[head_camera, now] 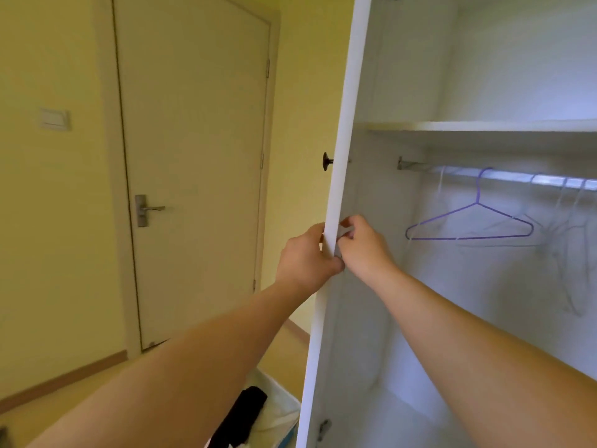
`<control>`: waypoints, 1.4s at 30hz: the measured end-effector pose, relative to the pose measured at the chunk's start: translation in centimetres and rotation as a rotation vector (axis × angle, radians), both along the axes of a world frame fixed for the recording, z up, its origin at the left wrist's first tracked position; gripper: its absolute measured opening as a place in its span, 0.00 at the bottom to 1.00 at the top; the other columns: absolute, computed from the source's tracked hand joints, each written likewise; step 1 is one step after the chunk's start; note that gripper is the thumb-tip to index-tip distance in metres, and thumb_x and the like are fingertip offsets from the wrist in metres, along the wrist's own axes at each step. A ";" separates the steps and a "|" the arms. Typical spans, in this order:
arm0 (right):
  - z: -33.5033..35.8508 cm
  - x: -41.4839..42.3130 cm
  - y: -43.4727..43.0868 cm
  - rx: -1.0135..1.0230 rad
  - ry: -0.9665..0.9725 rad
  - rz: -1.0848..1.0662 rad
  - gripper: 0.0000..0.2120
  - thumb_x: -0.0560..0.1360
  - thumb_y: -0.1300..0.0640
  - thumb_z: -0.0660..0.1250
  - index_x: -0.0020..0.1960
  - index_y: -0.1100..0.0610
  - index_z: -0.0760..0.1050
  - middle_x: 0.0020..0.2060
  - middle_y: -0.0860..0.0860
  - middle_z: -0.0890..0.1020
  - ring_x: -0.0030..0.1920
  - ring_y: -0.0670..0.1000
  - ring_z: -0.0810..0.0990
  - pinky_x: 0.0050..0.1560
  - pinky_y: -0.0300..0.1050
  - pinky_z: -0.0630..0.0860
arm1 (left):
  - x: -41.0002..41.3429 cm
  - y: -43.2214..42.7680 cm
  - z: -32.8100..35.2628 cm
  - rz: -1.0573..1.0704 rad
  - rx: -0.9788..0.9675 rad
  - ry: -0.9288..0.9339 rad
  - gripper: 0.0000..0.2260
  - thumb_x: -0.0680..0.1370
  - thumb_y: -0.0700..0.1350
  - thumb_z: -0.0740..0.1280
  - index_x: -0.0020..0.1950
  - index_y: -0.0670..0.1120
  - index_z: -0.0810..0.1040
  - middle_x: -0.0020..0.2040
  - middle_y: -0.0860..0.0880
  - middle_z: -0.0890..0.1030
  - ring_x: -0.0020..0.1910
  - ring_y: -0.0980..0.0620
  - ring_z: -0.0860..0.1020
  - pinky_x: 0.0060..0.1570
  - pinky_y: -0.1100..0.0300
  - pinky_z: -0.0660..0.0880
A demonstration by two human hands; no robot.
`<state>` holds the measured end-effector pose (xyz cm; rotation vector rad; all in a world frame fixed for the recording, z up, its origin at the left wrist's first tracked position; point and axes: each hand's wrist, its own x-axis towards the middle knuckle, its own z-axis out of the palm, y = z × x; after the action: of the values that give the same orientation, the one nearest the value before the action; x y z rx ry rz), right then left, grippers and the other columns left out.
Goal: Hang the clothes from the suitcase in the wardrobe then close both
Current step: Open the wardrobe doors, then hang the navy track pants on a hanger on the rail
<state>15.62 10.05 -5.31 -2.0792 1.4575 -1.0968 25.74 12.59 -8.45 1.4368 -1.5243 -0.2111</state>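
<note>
The white wardrobe door [347, 124] stands edge-on in the middle of the view, with a dark knob [327, 161] on its outer side. My left hand [307, 257] grips the door's edge from the outside. My right hand [361, 244] pinches something small at the inner face of the door; what it is stays hidden. Inside the wardrobe a rail [504, 176] carries a purple hanger [468, 221] and several pale wire hangers [568, 231]. At the bottom, the open suitcase [274, 412] shows a black garment [242, 415].
A shelf [484, 126] spans the wardrobe above the rail. A closed room door [193, 156] with a metal handle [148, 209] is to the left, and a wall switch [55, 119] beside it. Wooden floor lies below.
</note>
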 end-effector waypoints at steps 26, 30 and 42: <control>-4.9 19.4 -1.0 0.167 0.060 0.311 0.10 0.76 0.61 0.56 0.53 0.52 0.72 0.44 0.51 0.77 0.41 0.51 0.74 0.41 0.44 0.71 | 19.3 -1.4 -2.9 0.143 0.269 0.279 0.12 0.78 0.38 0.60 0.60 0.46 0.72 0.42 0.48 0.78 0.41 0.48 0.77 0.47 0.52 0.79; -5.9 22.8 -1.2 0.213 0.042 0.332 0.09 0.77 0.59 0.56 0.54 0.51 0.72 0.45 0.49 0.76 0.43 0.53 0.75 0.44 0.45 0.73 | 22.9 -0.9 -4.6 0.241 0.310 0.254 0.12 0.76 0.38 0.60 0.59 0.46 0.73 0.45 0.46 0.80 0.46 0.46 0.79 0.48 0.52 0.78; -18.2 36.1 0.5 0.489 0.209 0.485 0.11 0.79 0.58 0.56 0.59 0.55 0.71 0.41 0.47 0.73 0.38 0.47 0.71 0.34 0.40 0.67 | 35.0 4.7 -16.5 0.505 0.623 0.263 0.11 0.78 0.41 0.58 0.59 0.48 0.72 0.49 0.46 0.80 0.34 0.51 0.74 0.34 0.61 0.71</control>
<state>51.75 10.53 -23.51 -2.0556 1.0715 -0.3065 60.77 17.27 -24.97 2.1344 -0.8679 -0.5734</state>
